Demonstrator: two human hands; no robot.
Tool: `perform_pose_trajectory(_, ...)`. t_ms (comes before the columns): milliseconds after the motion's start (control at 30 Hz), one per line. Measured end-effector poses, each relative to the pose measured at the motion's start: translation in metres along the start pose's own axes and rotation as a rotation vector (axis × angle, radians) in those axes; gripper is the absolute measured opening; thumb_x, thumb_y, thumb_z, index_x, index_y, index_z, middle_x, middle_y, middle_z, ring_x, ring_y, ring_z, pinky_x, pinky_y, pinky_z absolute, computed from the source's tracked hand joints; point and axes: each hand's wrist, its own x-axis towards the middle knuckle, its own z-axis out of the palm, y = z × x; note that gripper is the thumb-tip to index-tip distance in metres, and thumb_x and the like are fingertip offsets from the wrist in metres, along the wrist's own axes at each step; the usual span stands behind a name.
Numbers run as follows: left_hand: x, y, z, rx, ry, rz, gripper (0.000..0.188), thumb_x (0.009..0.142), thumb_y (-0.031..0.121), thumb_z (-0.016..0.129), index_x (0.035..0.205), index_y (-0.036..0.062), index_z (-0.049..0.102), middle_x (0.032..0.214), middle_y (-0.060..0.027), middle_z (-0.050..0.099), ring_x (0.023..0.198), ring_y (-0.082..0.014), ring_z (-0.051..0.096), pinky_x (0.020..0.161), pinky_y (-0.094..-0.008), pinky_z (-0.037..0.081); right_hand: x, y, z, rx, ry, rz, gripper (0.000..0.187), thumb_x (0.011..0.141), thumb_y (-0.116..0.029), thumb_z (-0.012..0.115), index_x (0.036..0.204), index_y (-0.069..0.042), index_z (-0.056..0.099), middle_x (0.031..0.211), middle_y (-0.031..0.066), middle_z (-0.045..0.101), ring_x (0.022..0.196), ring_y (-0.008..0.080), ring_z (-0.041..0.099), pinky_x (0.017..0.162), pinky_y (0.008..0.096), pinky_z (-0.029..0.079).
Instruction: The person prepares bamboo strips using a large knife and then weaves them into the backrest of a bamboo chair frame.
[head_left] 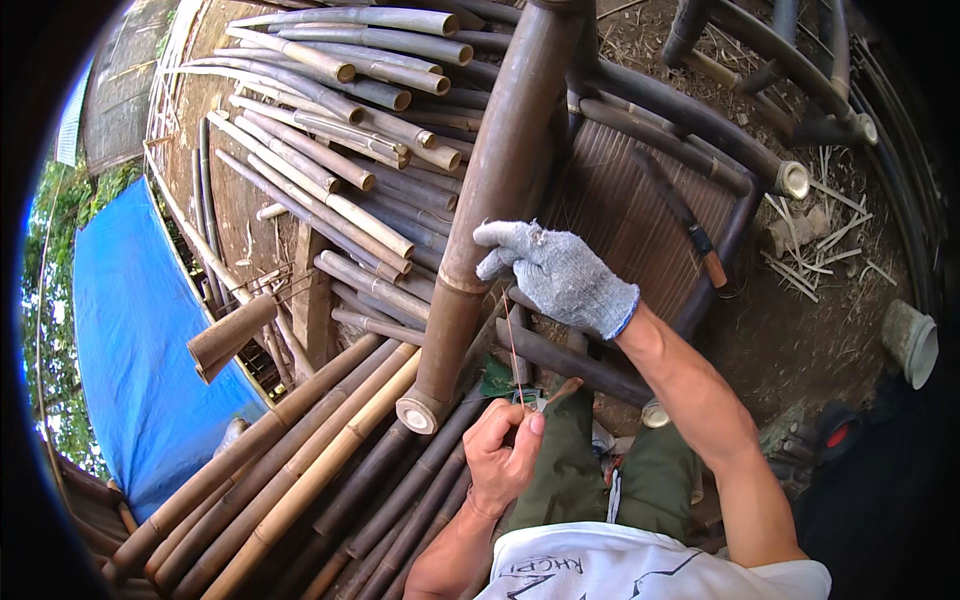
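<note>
My left hand [503,448], bare, is closed in a pinch on a thin reddish strand [515,352]. A short brown pointed piece, perhaps a tool handle [566,391], sticks out beside its fingertips. The strand runs up, fairly straight, to my right hand [560,272] in a grey knit glove. That hand's fingers are curled together at the strand's upper end, next to a thick brown bamboo post [462,250]. The post belongs to a dark bamboo frame with a slatted panel [610,195]. A long dark-bladed knife [672,208] with a wooden handle lies on the panel.
Cut bamboo poles [330,150] are piled at the far left. Longer poles [290,465] slant along the near left, by a blue tarp [140,330]. Another bamboo frame [770,70] stands at the far right. Bamboo shavings [820,235] and a grey-white cylindrical container [908,343] are on the right-hand ground.
</note>
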Motion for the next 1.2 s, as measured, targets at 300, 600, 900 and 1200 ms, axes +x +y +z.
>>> perform_pose_trajectory(300,0.034,0.043,0.015,-0.397,-0.013,-0.239,0.016,0.098,0.007,0.063,0.108,-0.0048,0.069,0.085,0.0008,0.060,0.068,-0.0013,0.047,0.059,-0.0179,0.035,0.026,0.005,-0.025,-0.319,-0.354,-0.124,0.041,0.087,-0.002,0.063,0.127,-0.009,0.058,0.094,0.0121,0.070,0.085,0.0335,0.070,0.077,0.0408,0.059)
perform_pose_trajectory(600,0.048,-0.002,0.027,-0.181,0.159,-0.266,0.062,0.096,0.008,0.063,0.150,-0.0025,0.035,0.147,-0.0171,0.045,0.126,-0.0244,0.054,0.104,-0.0369,0.048,-0.011,0.023,-0.050,-0.492,-0.040,-0.162,0.032,0.090,-0.007,0.060,0.122,-0.006,0.060,0.111,0.0167,0.063,0.098,0.0368,0.066,0.083,0.0433,0.057)
perform_pose_trajectory(900,0.073,0.003,0.057,0.263,0.068,0.075,0.061,0.093,0.006,0.065,0.148,-0.0014,0.040,0.150,-0.0158,0.040,0.138,-0.0283,0.043,0.116,-0.0463,0.035,-0.025,0.026,-0.076,-0.630,-0.045,-0.034,0.014,0.091,-0.009,0.060,0.103,-0.004,0.063,0.095,0.0161,0.064,0.089,0.0354,0.066,0.077,0.0418,0.056)
perform_pose_trajectory(1200,0.116,0.033,0.080,0.695,-0.348,0.550,0.047,0.082,0.016,0.076,0.125,0.0048,0.063,0.122,-0.0128,0.063,0.122,-0.0299,0.058,0.102,-0.0418,0.046,-0.150,-0.063,-0.194,0.509,-0.307,0.537,0.014,0.086,-0.015,0.068,0.090,-0.002,0.066,0.075,0.0093,0.066,0.062,0.0183,0.063,0.059,0.0341,0.052)
